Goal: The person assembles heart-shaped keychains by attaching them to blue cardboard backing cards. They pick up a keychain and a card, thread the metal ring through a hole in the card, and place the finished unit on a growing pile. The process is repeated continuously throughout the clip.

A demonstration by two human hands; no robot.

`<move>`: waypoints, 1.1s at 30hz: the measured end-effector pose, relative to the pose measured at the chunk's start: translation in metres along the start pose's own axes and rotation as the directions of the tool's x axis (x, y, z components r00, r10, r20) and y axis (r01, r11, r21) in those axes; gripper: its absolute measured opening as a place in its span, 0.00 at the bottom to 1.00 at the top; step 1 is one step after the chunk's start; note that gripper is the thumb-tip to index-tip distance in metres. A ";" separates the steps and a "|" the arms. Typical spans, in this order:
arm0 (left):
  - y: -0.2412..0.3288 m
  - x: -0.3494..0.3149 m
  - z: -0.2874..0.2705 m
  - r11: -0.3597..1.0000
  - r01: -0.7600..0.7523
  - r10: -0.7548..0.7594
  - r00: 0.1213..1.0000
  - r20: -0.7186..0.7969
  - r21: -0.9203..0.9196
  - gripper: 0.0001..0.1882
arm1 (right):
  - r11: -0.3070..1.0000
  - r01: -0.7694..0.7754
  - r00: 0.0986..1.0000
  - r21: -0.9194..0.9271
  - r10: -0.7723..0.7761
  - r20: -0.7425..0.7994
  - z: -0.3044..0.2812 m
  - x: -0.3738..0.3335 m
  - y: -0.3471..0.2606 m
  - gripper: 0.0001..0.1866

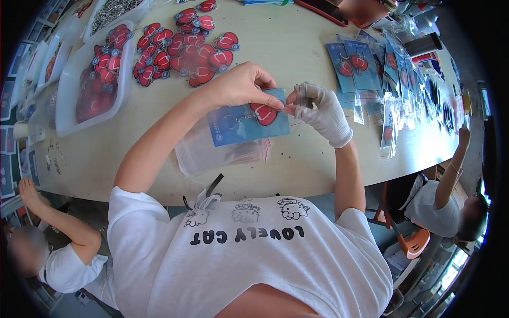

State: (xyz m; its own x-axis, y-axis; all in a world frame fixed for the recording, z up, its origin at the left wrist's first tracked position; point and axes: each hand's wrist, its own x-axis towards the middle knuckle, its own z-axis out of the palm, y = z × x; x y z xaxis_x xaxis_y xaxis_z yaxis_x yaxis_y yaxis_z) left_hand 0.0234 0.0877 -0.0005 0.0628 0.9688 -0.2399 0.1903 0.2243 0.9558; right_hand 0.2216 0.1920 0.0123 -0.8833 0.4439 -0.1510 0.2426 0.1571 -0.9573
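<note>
Landmark: the one blue card [246, 135]. On my side of it runs the curved near edge of the table [313, 177], with a bare strip along it. One stack of clear bags [197, 153] lies partly under the card; its sheets overlap and cannot be counted. One red keychain [263, 115] sits on the card's right half: glossy, rounded, dark-rimmed, with white curved lines. One silver ring [229, 122] shows on the left half. My left hand [238, 87] grasps the card, thumb pressed on the keychain. My right hand [321, 108], gloved in white with bare fingertips, is drawn together at the card's right edge; I cannot tell whether it grips. Beyond the card, a bare gap precedes over a dozen loose keychains [191, 50], overlapping. Left of the card: one plastic box [124, 79]. Right of it: many packed cards [366, 82].
</note>
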 end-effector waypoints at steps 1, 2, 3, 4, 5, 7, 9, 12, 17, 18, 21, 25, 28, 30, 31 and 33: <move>0.000 0.001 0.000 1.000 -0.004 0.004 1.000 -0.009 0.009 0.12 | 0.999 -0.029 1.000 -0.033 0.029 -0.004 -0.001 0.000 0.000 0.07; 0.001 0.001 -0.001 1.000 0.010 -0.009 1.000 -0.013 0.017 0.12 | 0.996 -0.059 0.998 -0.065 0.058 -0.009 -0.002 0.001 0.002 0.08; 0.003 0.001 -0.002 0.999 0.024 -0.023 1.000 -0.018 0.025 0.12 | 0.991 -0.088 0.996 -0.096 0.087 -0.014 -0.002 0.002 0.003 0.09; 0.004 0.001 -0.002 0.999 0.038 -0.037 0.999 -0.022 0.032 0.12 | 0.998 -0.064 0.998 0.009 0.064 -0.020 0.000 0.002 0.005 0.09; 0.004 0.002 -0.003 0.995 0.037 -0.035 0.999 -0.018 0.096 0.13 | 0.993 -0.039 0.999 0.115 0.042 -0.027 0.005 0.002 0.008 0.10; 0.006 0.004 -0.004 0.975 0.033 -0.032 0.999 -0.009 0.221 0.13 | 0.975 -0.062 0.998 0.212 0.059 0.018 0.007 0.004 0.014 0.12; 0.015 0.004 -0.007 0.952 0.061 -0.073 0.997 0.029 0.300 0.14 | 0.969 -0.159 0.983 0.190 0.137 0.125 0.002 0.008 0.023 0.13; 0.037 0.000 -0.020 0.883 0.073 -0.142 0.983 0.116 0.464 0.15 | 0.940 -0.162 0.986 0.299 0.144 0.081 0.009 0.006 0.027 0.14; 0.036 -0.008 -0.052 0.903 0.176 -0.257 0.952 0.166 0.392 0.18 | 0.931 -0.170 0.981 0.323 0.191 -0.035 0.006 0.004 0.031 0.15; 0.033 -0.009 -0.054 0.903 0.150 -0.228 0.962 0.152 0.402 0.20 | 0.926 -0.181 0.979 0.331 0.203 -0.033 0.005 0.003 0.030 0.16; 0.028 -0.008 -0.054 0.907 0.096 -0.166 0.976 0.141 0.409 0.25 | 0.872 -0.150 0.986 0.466 0.164 0.012 0.005 0.005 0.044 0.20; 0.029 -0.009 -0.051 0.942 0.135 -0.185 0.973 0.138 0.308 0.21 | 0.855 -0.035 0.999 0.517 0.016 0.041 0.004 0.002 0.024 0.24; 0.047 -0.011 -0.051 0.956 0.172 -0.216 0.961 0.174 0.235 0.18 | 0.865 -0.074 0.997 0.495 0.069 0.028 -0.004 -0.003 0.024 0.26; 0.053 -0.011 -0.048 0.954 0.182 -0.228 0.956 0.185 0.237 0.18 | 0.878 -0.121 0.991 0.464 0.129 0.015 -0.004 0.000 0.033 0.27; 0.053 -0.012 -0.047 0.949 0.182 -0.231 0.958 0.172 0.259 0.18 | 0.877 -0.118 0.992 0.466 0.120 0.025 -0.004 0.002 0.032 0.27; 0.049 -0.011 -0.048 0.956 0.149 -0.201 0.960 0.195 0.251 0.18 | 0.877 -0.110 0.994 0.468 0.101 0.044 -0.003 0.004 0.028 0.28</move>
State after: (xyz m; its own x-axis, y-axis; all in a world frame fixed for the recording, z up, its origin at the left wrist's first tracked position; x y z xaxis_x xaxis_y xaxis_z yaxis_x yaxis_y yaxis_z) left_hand -0.0150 0.0926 0.0570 0.2134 0.8642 -0.4556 0.4375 0.3324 0.8355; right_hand 0.2256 0.2007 -0.0143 -0.8710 0.4181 -0.2580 0.1222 -0.3242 -0.9380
